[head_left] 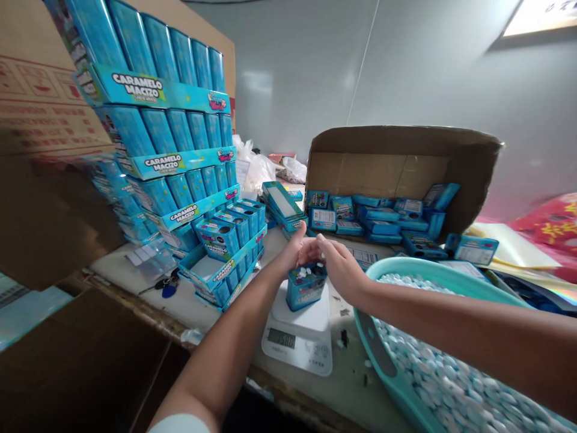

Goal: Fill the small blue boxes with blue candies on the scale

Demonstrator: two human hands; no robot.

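Note:
A blue printed tin stands upright on the white kitchen scale, whose lit display looks like 158.0. White and pale blue candies show at the tin's top. My left hand curves round the far left side of that top, thumb raised and fingers bent inward. From the right, my right hand leans in with its fingers stretched and slanting over the tin. Together the hands form a cup above it, a few candies near the right palm. To the right, a turquoise tub holds many similar candies under my right forearm.
Stacked display trays of blue tins rise at the left. One front tray is partly filled. Behind the scale, a cardboard box on its side holds more tins. Keys lie near the table's left edge.

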